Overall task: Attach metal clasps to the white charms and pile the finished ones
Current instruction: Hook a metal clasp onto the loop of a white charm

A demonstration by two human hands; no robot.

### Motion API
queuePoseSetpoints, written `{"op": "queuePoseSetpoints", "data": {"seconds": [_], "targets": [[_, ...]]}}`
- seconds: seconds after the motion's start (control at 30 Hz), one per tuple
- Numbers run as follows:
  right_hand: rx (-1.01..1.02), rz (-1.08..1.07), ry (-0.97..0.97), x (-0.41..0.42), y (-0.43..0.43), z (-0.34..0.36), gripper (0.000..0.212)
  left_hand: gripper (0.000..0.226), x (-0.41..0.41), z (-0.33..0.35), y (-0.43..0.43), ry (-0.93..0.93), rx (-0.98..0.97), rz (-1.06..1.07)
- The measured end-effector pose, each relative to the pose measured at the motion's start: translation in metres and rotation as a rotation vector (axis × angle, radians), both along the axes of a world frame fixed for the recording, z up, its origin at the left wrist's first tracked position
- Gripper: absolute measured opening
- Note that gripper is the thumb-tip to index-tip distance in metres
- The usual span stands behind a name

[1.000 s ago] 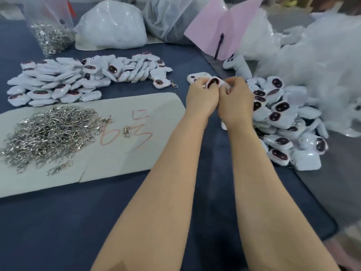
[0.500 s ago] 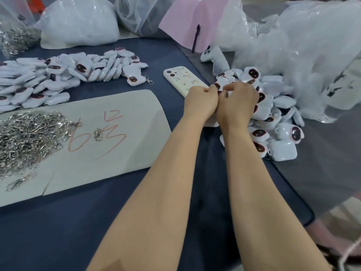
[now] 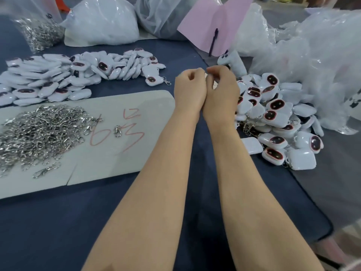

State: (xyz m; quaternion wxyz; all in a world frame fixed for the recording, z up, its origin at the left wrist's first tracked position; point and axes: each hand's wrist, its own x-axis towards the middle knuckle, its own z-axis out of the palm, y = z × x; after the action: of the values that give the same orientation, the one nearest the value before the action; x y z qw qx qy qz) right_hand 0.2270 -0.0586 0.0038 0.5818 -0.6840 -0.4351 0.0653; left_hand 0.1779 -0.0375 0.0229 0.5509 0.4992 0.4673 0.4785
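Clasps [image 3: 39,132] heaped on the card [image 3: 117,165] at left, charms [image 3: 78,75] behind it, more charms [image 3: 273,114] piled right, bags [image 3: 101,22] along the back.

Dark blue cloth [image 3: 48,231] across the table, with a pale board [image 3: 109,173] lying flat at left, scrawled with red marks [image 3: 117,132]. Farther back, a pink sheet [image 3: 205,22] with a dark pen [image 3: 213,42] on it. Left of it, a bulging white bag [image 3: 101,22]; at right, heaped crumpled clear plastic [image 3: 322,55]. Below the sheet, possibly a small white plush figure [image 3: 232,62] with two dark dots. Grey surface [image 3: 341,182] past the cloth's right edge.
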Motion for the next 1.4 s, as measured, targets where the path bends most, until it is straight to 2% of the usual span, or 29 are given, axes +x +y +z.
{"op": "queuePoseSetpoints", "data": {"seconds": [0.2,0.4,0.53,0.6,0.77,0.87,0.93,1.03,1.13,1.27,1.33,1.4], "targets": [[-0.042,0.223,0.053,-0.069,0.032,0.0,0.021,0.012,-0.072,-0.005,0.025,0.003,-0.008,0.268],[-0.164,0.462,0.067,-0.152,0.064,-0.019,0.025,0.017,-0.157,-0.017,0.048,0.031,-0.022,0.512],[-0.25,0.539,-0.105,-0.192,0.084,-0.032,0.031,0.012,-0.2,-0.022,0.064,0.0,-0.055,0.617],[-0.306,0.573,-0.182,-0.205,0.096,-0.036,0.034,0.018,-0.212,-0.023,0.07,-0.028,-0.049,0.632],[-0.339,0.596,-0.367,-0.219,0.12,-0.044,0.037,0.012,-0.223,-0.023,0.081,-0.086,-0.065,0.638],[-0.385,0.58,-0.601,-0.223,0.132,-0.052,0.037,0.011,-0.225,-0.024,0.085,-0.077,-0.066,0.624],[-0.413,0.576,-0.695,-0.224,0.135,-0.055,0.041,0.023,-0.226,-0.024,0.088,-0.08,-0.092,0.613],[-0.449,0.587,-0.66,-0.222,0.133,-0.056,0.044,0.027,-0.226,-0.026,0.091,-0.051,-0.098,0.619],[-0.458,0.552,-0.596,-0.219,0.127,-0.054,0.039,0.027,-0.225,-0.028,0.092,-0.023,-0.082,0.619],[-0.511,0.569,-0.674,-0.225,0.132,-0.055,0.04,0.028,-0.226,-0.03,0.093,-0.029,-0.058,0.636],[-0.498,0.537,-0.612,-0.225,0.133,-0.054,0.037,0.02,-0.225,-0.03,0.094,-0.047,-0.061,0.633],[-0.486,0.502,-0.468,-0.222,0.131,-0.05,0.036,0.014,-0.224,-0.031,0.094,-0.049,-0.082,0.619]]}}
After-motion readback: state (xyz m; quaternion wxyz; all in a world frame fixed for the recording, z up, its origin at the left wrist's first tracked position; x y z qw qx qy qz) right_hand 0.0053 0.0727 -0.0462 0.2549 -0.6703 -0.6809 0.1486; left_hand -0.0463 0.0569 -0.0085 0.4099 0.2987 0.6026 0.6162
